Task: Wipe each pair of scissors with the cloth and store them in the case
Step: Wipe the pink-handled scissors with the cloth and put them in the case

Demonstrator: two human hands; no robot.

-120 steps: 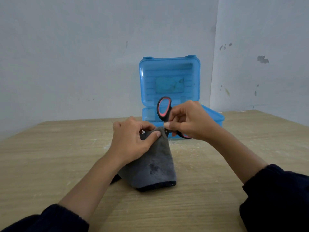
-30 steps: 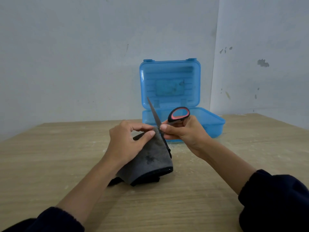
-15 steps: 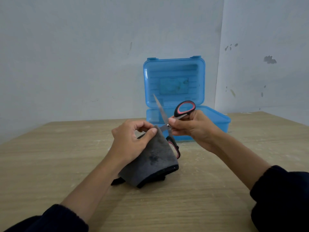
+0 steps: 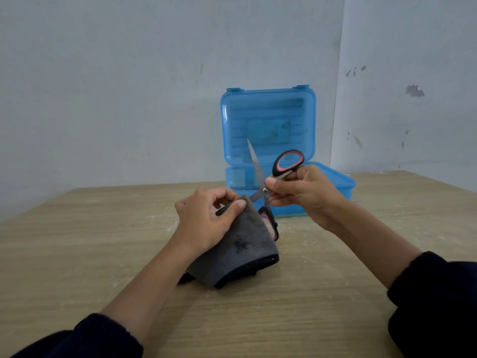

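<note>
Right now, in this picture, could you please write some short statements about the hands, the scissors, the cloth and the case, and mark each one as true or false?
1. The blue case stands open, its lid upright. True.
2. The scissors are closed. False: the blades are spread apart, one pointing up in front of the lid.
3. The left hand pinches the grey cloth around one blade. True.
4. The right hand rests flat on the table. False: it holds the scissors near the pivot, above the table.
5. The scissors already lie in the case. False: they are held in front of it.
</note>
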